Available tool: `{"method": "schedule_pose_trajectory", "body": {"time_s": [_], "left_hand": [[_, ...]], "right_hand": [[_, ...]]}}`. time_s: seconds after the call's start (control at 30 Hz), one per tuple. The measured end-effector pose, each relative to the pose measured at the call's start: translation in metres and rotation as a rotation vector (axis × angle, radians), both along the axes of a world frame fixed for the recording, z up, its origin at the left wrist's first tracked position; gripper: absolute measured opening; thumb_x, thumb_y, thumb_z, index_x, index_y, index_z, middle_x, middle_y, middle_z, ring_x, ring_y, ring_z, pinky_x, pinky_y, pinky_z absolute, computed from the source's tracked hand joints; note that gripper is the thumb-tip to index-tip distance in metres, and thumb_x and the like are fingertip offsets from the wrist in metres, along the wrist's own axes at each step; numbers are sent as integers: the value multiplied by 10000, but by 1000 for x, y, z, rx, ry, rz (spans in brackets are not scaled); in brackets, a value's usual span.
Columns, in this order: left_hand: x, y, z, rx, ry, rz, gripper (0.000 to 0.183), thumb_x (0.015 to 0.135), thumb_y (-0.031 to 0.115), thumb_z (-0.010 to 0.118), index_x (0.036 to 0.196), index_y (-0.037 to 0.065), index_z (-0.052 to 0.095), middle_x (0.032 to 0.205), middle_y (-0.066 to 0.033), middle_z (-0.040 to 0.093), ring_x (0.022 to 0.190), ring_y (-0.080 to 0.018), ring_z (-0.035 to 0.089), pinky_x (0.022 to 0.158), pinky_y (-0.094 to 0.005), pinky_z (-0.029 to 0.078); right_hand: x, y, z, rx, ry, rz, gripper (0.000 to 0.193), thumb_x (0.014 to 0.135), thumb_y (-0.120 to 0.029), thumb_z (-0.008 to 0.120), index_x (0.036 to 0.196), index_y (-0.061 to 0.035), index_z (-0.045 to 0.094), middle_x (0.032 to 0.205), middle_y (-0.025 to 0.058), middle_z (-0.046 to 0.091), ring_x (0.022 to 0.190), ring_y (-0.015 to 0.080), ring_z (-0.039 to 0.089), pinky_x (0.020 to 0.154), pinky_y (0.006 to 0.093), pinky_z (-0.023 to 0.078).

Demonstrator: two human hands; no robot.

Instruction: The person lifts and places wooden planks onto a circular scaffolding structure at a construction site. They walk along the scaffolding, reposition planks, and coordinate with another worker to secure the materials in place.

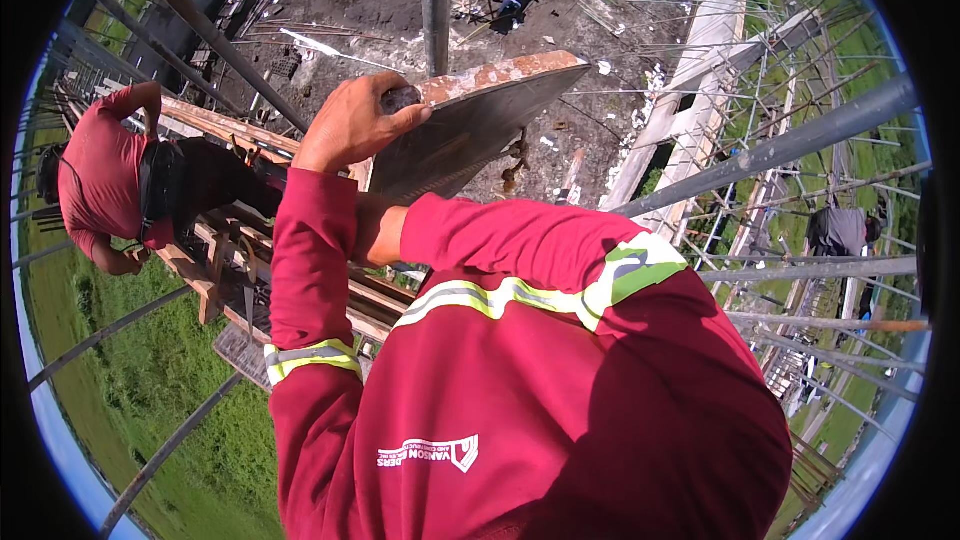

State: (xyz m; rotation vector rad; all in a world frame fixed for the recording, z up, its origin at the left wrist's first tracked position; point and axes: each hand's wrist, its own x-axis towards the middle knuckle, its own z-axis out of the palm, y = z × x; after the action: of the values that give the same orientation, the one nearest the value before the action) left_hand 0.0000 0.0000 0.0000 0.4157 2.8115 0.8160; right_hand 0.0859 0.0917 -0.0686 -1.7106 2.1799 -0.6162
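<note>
My left hand [355, 120] is closed over the upper left corner of a thick, flat panel [455, 145]. The panel has a dark grey face and a rough, reddish-brown top edge spotted with pale crust, and it slants up to a point at the right. My right arm crosses in front of my chest. Only the wrist and back of my right hand [378, 232] show, below the left hand. Its fingers are hidden behind my left sleeve, so what they touch cannot be seen.
A co-worker in a red shirt [112, 162] bends over timber beams [190, 275] at the left. Metal scaffold poles [780, 145] cross on both sides, and one upright pole [436, 10] stands behind the panel. Far below lies debris-strewn ground [370, 0] with another person [515, 8].
</note>
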Motion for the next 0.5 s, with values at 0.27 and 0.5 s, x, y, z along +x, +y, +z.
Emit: {"method": "schedule_pose_trajectory", "body": {"time_s": [0.27,0.5], "left_hand": [[30,-27,-16,318,144,159,468,772,320,721,1062,-38,637,1000,-170,660,912,-237,639,828,-333,483],[57,-32,-16,355,102,222,503,728,298,783,1076,-36,638,1031,-125,648,965,-203,607,883,-314,454]], "right_hand": [[-6,150,-131,-37,-508,-958,321,775,-278,618,814,41,603,826,286,621,834,438,612,736,455,485],[-40,228,-302,-210,-650,-1488,564,817,-297,660,1242,29,484,1119,232,620,1026,347,615,864,406,475]]}}
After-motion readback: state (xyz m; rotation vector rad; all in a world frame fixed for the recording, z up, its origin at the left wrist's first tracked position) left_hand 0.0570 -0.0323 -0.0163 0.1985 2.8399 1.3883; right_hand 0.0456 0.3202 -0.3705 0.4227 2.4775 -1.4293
